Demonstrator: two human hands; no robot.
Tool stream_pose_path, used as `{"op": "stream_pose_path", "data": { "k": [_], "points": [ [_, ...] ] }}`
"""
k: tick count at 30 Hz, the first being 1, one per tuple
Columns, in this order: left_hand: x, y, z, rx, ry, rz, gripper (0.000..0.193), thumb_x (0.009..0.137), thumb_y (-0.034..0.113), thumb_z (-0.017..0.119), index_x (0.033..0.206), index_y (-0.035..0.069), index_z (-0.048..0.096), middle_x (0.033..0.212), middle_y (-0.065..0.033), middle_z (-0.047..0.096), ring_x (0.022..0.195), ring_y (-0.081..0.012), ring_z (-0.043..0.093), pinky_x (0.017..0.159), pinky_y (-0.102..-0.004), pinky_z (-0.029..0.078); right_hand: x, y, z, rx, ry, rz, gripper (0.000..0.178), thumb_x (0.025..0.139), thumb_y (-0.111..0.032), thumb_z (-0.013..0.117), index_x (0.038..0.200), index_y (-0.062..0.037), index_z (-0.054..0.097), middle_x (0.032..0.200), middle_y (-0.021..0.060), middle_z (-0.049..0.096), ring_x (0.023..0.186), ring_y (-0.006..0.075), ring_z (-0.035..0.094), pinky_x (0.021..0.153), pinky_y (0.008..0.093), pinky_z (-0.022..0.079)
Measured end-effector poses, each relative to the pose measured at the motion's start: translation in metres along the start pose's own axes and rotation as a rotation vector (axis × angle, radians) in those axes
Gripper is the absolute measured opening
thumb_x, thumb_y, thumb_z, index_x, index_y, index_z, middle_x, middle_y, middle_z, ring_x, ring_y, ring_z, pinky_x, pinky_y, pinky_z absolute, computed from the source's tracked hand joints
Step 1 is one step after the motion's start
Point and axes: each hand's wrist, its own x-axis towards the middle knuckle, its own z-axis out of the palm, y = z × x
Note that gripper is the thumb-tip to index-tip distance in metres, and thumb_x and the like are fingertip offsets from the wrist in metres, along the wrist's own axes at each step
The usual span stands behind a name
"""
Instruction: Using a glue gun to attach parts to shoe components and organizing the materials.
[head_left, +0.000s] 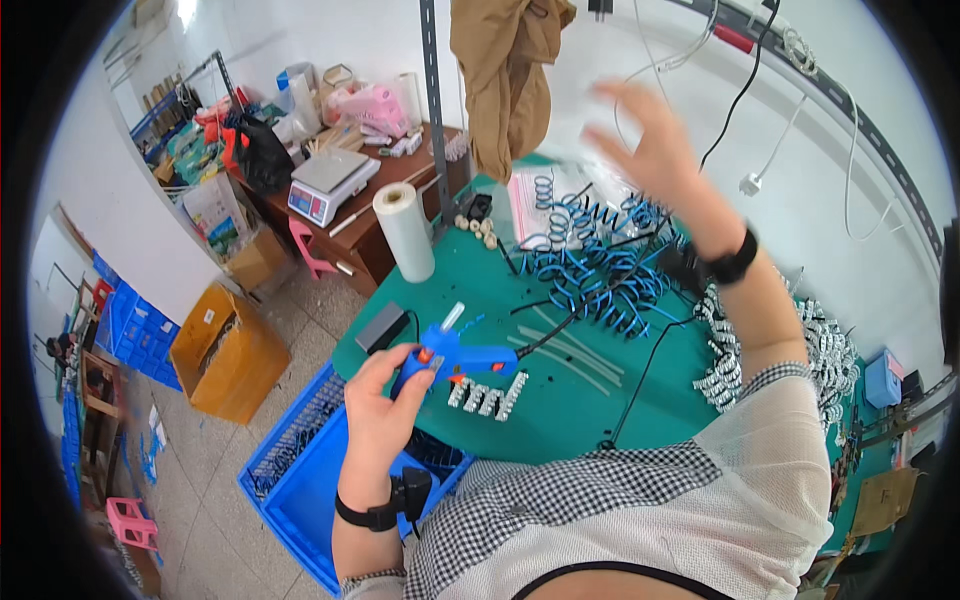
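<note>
My left hand (382, 400) grips a blue glue gun (478, 360) at the table's left edge, and a pale glue stick (453, 316) pokes out of it. Below the gun, a white zigzag coil with dark marks (487, 398) lies on the green table (540, 430). High at the upper right, my right hand (645, 140) is raised with its fingers apart, blurred and holding nothing I can see. Several clear glue sticks (580, 358) rest beside the gun. Behind them spreads a heap of blue and black spiral coils (600, 275), partly under my right arm.
A black box (382, 328) and a roll of clear film (403, 232) stand along the left edge. Blue crates (330, 500) sit below it. White coils (825, 335) pile up at right. A brown cloth (505, 90) and cables (745, 90) hang over the table.
</note>
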Motion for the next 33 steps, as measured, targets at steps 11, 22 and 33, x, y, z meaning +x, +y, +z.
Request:
{"op": "stream_pose_path", "data": {
  "k": [11,22,33],
  "points": [
    [-0.024,0.013,0.010,-0.088,-0.271,0.029,0.027,0.070,0.010,0.067,0.094,0.001,0.061,0.081,-0.0088,0.061,0.074,-0.0185,0.058,0.066,-0.0283,0.045,-0.137,-0.159,0.031,1.277,-0.899,0.449,0.047,0.079,-0.025,0.062,0.116,0.0016,0.048,0.093,0.0109,0.059,0.077,0.0146,0.058,0.066,0.0269,0.048],
    [-0.069,0.037,-0.041,0.128,0.109,0.266,0.020,0.072,0.005,0.061,0.092,0.003,0.062,0.085,-0.0109,0.063,0.082,-0.0267,0.058,0.079,-0.0387,0.044,-0.218,-0.184,0.023,1.095,-0.624,1.060,0.038,0.084,-0.019,0.055,0.118,-0.0048,0.048,0.085,0.0029,0.057,0.068,0.0089,0.052,0.062,0.0236,0.044],
    [-0.120,0.082,-0.072,-0.063,0.008,0.596,0.018,0.088,0.018,0.045,0.103,0.026,0.051,0.079,0.0013,0.056,0.076,-0.0192,0.051,0.075,-0.0406,0.040,-0.265,-0.206,0.027,0.912,-0.452,1.360,0.027,0.076,-0.015,0.064,0.096,0.0002,0.054,0.076,0.0025,0.055,0.062,0.0072,0.050,0.055,0.0208,0.039]
  ]
}}
